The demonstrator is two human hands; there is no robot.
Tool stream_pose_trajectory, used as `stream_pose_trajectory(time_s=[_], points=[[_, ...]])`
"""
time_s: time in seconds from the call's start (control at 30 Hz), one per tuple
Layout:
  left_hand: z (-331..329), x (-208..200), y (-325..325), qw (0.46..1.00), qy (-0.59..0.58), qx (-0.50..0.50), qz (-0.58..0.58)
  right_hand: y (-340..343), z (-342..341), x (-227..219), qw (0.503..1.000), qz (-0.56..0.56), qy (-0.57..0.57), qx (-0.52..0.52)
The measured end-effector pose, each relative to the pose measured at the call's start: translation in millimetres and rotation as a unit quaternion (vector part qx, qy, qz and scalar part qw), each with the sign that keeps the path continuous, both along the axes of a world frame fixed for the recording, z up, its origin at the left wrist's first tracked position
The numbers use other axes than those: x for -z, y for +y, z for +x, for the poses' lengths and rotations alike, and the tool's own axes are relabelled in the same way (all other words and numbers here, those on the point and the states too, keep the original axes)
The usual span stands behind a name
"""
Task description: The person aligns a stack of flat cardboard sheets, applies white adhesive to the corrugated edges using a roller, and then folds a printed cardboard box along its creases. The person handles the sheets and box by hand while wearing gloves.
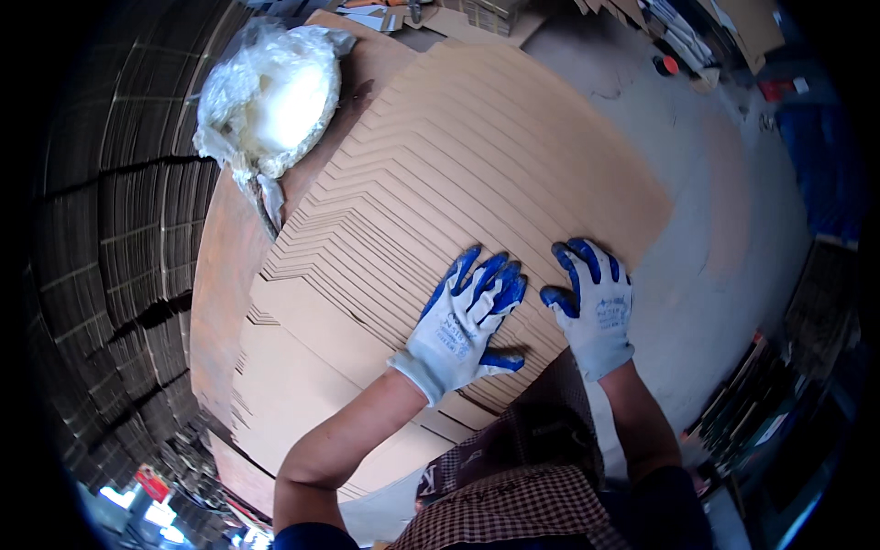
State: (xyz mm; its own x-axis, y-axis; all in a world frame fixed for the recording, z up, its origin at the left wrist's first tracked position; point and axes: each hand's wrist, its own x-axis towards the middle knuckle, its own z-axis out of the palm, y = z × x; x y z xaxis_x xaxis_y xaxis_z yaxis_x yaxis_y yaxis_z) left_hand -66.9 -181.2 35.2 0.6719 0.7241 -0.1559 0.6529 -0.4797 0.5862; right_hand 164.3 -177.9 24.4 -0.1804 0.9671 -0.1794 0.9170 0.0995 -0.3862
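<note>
Cardboard sheets [440,165] lie fanned out in overlapping steps in front of me, their staggered edges running across the table. My left hand [463,316], in a white glove with blue-coated fingers, rests on the sheets with its fingers spread. To its right, my right hand [594,298] wears a matching glove and lies near the right side of the fan, fingers apart and thumb pointing left. Both palms face down, and neither hand grips anything that I can see. The glove backs carry blue handwriting.
A brown table [220,302] shows left of the sheets. On it sits a bundle in clear plastic wrap [266,92]. Tall stacks of cardboard [137,229] line the left side. Grey floor [706,302] lies to the right, with a blue covering [820,170] and scattered scraps beyond.
</note>
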Motion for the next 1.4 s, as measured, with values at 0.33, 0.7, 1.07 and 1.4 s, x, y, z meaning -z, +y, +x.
stream_pose_trajectory(time_s=[0.33, 0.7, 1.07, 1.4], points=[[-6.8, -3.0, -3.5, 1.0, -0.011, -0.001, -0.006, 6.3, -2.7, -1.9, 1.0, 0.027, 0.015, -0.005], [7.9, 6.5, -2.4, 0.999, -0.039, -0.013, 0.012, 8.1, 0.4, -0.2, 1.0, 0.008, 0.013, -0.007], [2.7, -0.3, -7.0, 0.999, -0.045, -0.02, -0.007, 6.5, -3.1, -1.8, 1.0, -0.008, 0.012, 0.009], [-11.8, 1.5, -16.5, 0.995, -0.085, -0.043, 0.004, -18.2, -24.4, -8.6, 1.0, -0.012, -0.004, -0.023]])
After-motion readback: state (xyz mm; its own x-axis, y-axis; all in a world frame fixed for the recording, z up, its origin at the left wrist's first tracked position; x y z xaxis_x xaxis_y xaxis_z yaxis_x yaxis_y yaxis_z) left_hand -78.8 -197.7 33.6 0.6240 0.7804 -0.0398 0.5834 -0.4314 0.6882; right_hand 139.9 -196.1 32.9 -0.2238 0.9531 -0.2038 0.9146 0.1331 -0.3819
